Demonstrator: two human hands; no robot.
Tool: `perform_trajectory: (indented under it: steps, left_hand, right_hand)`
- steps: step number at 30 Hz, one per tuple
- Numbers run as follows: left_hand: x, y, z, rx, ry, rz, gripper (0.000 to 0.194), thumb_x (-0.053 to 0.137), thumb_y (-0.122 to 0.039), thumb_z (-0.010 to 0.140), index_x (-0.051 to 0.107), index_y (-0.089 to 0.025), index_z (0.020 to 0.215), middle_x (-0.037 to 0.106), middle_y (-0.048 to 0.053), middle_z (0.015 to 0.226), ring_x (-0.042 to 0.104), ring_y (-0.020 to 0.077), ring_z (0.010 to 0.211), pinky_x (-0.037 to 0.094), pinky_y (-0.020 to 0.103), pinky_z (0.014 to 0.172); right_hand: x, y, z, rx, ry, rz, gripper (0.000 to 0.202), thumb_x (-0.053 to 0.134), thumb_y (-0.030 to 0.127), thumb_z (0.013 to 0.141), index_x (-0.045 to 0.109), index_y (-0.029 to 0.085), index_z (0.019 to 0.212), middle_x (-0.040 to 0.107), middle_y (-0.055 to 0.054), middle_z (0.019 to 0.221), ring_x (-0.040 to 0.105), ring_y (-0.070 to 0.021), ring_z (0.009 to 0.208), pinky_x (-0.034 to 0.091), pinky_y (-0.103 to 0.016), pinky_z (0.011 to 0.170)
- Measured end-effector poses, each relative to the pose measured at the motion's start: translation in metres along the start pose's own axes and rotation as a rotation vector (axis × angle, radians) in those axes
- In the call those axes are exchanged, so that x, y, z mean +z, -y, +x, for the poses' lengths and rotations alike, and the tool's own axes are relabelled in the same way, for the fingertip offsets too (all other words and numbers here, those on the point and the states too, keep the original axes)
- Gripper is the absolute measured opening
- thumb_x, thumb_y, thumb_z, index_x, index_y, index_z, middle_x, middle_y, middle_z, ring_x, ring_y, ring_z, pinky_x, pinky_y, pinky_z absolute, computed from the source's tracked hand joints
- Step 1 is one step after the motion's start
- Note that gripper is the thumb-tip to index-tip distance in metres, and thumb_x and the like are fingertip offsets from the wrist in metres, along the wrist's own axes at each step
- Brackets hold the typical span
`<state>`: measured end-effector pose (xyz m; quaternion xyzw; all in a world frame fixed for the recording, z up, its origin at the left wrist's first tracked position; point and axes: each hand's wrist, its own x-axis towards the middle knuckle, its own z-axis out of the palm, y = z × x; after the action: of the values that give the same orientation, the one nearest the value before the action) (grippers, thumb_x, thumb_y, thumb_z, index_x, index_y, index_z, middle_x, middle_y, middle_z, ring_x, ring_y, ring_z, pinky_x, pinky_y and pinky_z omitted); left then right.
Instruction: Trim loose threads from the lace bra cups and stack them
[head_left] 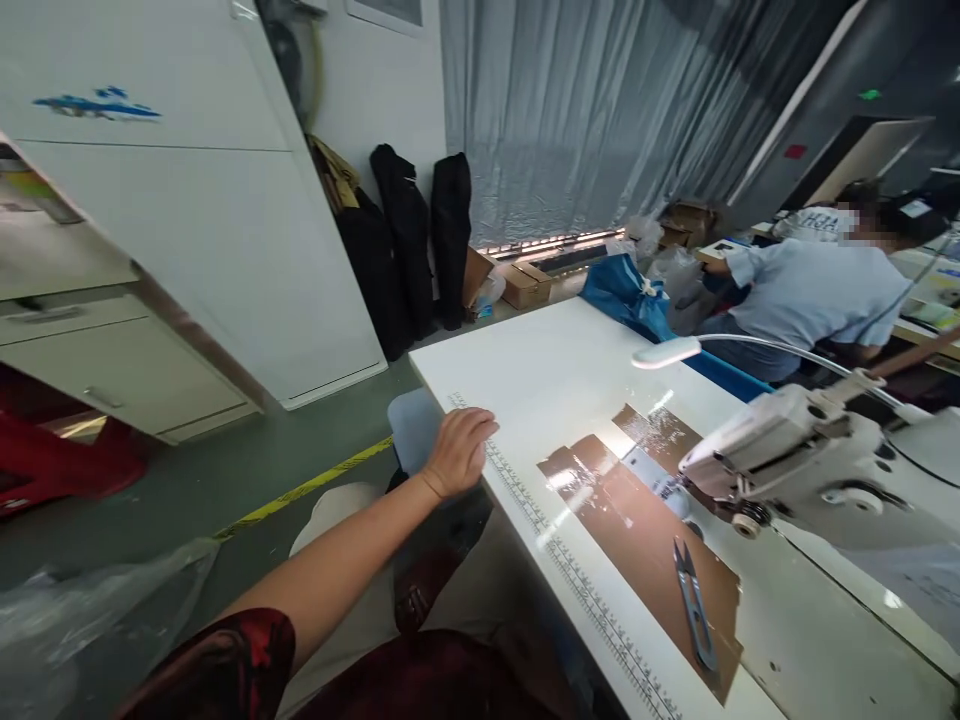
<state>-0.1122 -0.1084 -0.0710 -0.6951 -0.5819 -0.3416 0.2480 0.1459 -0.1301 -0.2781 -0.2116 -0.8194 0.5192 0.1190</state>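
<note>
My left hand [461,448] rests on the front edge of the white sewing table [517,365], beside the printed ruler scale [551,540]. Its fingers lie over the edge onto the top, and nothing is held in it. My right hand is out of view. To the right of my left hand, brown sheet material [630,525] covers part of the tabletop around the metal needle plate [652,475]. Thread snips [694,605] lie on the brown sheet. The sewing machine [795,460] stands at the right, its needle area over the plate.
A lamp on a bent neck [667,352] reaches over the table. Behind the table are a blue bag [630,290] and a seated person [825,285]. Dark rolls [450,240] lean by a white cabinet [187,220]. Clear plastic [97,620] lies on the floor at left.
</note>
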Motion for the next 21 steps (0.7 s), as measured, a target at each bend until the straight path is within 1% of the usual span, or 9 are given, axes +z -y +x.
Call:
perform_trajectory:
  steps: [4, 7, 10, 12, 13, 15, 17, 19, 21]
  left_hand:
    - [0.000, -0.004, -0.002, -0.033, -0.027, -0.008, 0.035, 0.035, -0.028, 0.092, 0.060, -0.011, 0.109, 0.059, 0.012, 0.115, 0.049, 0.0236, 0.111, 0.035, 0.044, 0.102]
    - [-0.004, -0.008, -0.020, -0.029, -0.042, -0.044, 0.039, 0.036, -0.032, 0.095, 0.059, -0.010, 0.117, 0.058, 0.012, 0.123, 0.045, 0.0240, 0.123, 0.028, 0.044, 0.112]
    - [-0.017, -0.004, -0.075, 0.076, 0.023, -0.135, 0.043, 0.042, -0.038, 0.095, 0.054, -0.011, 0.127, 0.047, 0.011, 0.141, 0.031, 0.0226, 0.140, 0.021, 0.041, 0.119]
    - [-0.036, 0.009, -0.133, -0.011, 0.179, -0.180, 0.046, 0.044, -0.034, 0.093, 0.051, -0.015, 0.133, 0.043, 0.008, 0.146, 0.031, 0.0197, 0.141, 0.017, 0.041, 0.121]
    - [-0.049, 0.019, -0.166, -0.161, 0.312, -0.218, 0.048, 0.045, -0.033, 0.090, 0.051, -0.017, 0.135, 0.044, 0.007, 0.145, 0.034, 0.0198, 0.139, 0.017, 0.042, 0.120]
    - [-0.082, 0.046, -0.235, -0.688, 0.617, -0.256, 0.050, 0.052, -0.029, 0.084, 0.054, -0.020, 0.134, 0.040, 0.005, 0.148, 0.032, 0.0219, 0.141, 0.019, 0.040, 0.120]
    - [-0.123, 0.076, -0.303, -1.020, 0.618, -0.180, 0.046, 0.049, -0.026, 0.086, 0.059, -0.006, 0.126, 0.047, 0.016, 0.141, 0.039, 0.0260, 0.136, 0.023, 0.038, 0.118]
    - [-0.167, 0.103, -0.368, -1.300, 0.561, -0.115, 0.044, 0.035, -0.026, 0.095, 0.054, -0.008, 0.131, 0.047, 0.014, 0.141, 0.045, 0.0205, 0.131, 0.031, 0.033, 0.114]
    - [-0.206, 0.119, -0.430, -1.568, 0.554, -0.083, 0.041, 0.032, -0.025, 0.097, 0.055, -0.008, 0.126, 0.056, 0.016, 0.129, 0.056, 0.0190, 0.116, 0.042, 0.031, 0.101]
  right_hand:
    - [0.004, 0.037, 0.016, 0.079, 0.002, 0.119, 0.060, 0.043, 0.084, 0.069, 0.065, 0.028, 0.069, 0.061, -0.004, 0.066, 0.063, -0.0283, 0.068, 0.053, -0.041, 0.063]
    - [0.009, 0.070, 0.019, 0.101, 0.026, 0.146, 0.052, 0.047, 0.074, 0.077, 0.064, 0.025, 0.074, 0.063, -0.006, 0.076, 0.063, -0.0276, 0.078, 0.052, -0.037, 0.069]
    - [0.015, 0.098, 0.021, 0.132, 0.010, 0.088, 0.050, 0.043, 0.064, 0.089, 0.066, 0.020, 0.085, 0.064, -0.009, 0.082, 0.062, -0.0252, 0.081, 0.050, -0.035, 0.073]
    - [0.017, 0.113, 0.024, 0.121, -0.023, 0.008, 0.047, 0.047, 0.059, 0.090, 0.068, 0.017, 0.090, 0.066, -0.011, 0.087, 0.064, -0.0233, 0.083, 0.051, -0.031, 0.075]
    - [0.017, 0.121, 0.026, 0.097, -0.052, -0.034, 0.044, 0.049, 0.056, 0.090, 0.070, 0.017, 0.090, 0.067, -0.011, 0.087, 0.065, -0.0221, 0.083, 0.052, -0.028, 0.074]
    - [0.013, 0.142, 0.034, -0.005, -0.131, -0.142, 0.036, 0.055, 0.050, 0.089, 0.072, 0.018, 0.091, 0.069, -0.010, 0.089, 0.067, -0.0206, 0.083, 0.054, -0.025, 0.074]
    - [0.006, 0.171, 0.050, -0.132, -0.180, -0.305, 0.027, 0.058, 0.045, 0.088, 0.071, 0.022, 0.094, 0.069, -0.009, 0.094, 0.068, -0.0201, 0.084, 0.055, -0.025, 0.075]
    - [-0.004, 0.207, 0.076, -0.196, -0.168, -0.461, 0.023, 0.058, 0.043, 0.088, 0.068, 0.027, 0.102, 0.067, -0.008, 0.103, 0.066, -0.0218, 0.091, 0.054, -0.031, 0.079]
    - [-0.014, 0.239, 0.116, -0.228, -0.286, -0.540, 0.026, 0.060, 0.047, 0.085, 0.066, 0.031, 0.105, 0.066, -0.009, 0.103, 0.063, -0.0262, 0.093, 0.050, -0.041, 0.085]
